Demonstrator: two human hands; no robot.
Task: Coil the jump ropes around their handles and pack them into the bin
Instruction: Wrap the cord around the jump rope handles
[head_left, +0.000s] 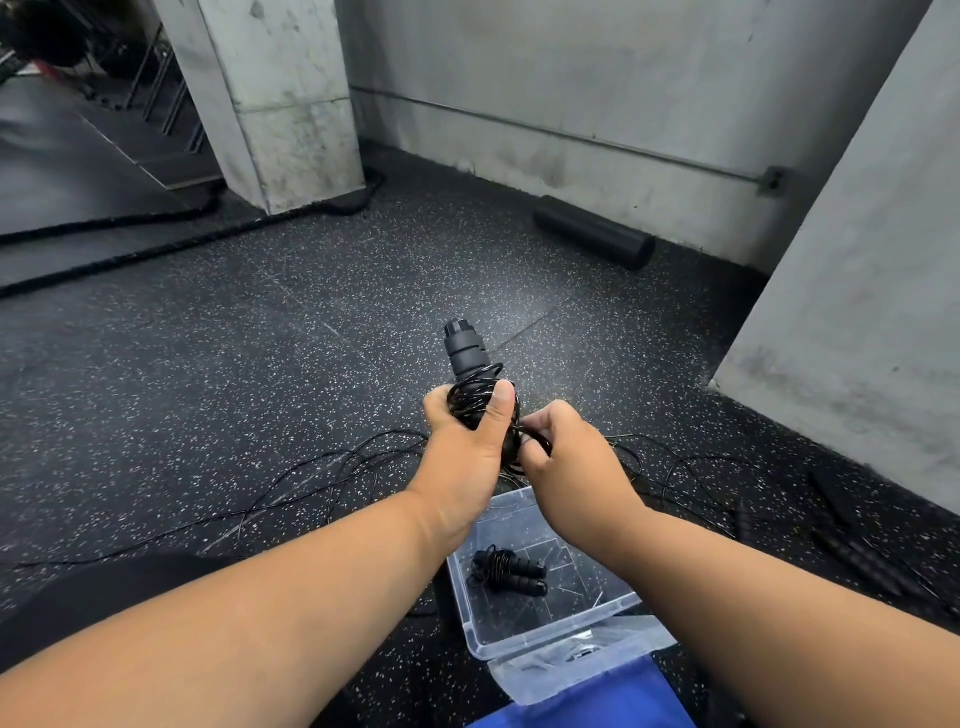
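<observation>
Ropes (332, 483) loose around bin (550, 636) — roller (595, 232) beyond

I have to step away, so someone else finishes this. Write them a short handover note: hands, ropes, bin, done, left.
Left hand grips the handles, cord partly coiled round them.
Right hand pinches the cord mid-wrap.
Clear bin sits below the hands and holds one coiled rope.
Done: one rope packed.
Left: finish this coil, put it in the bin, then handle the loose cord on the floor and what look like more handles at right.
</observation>
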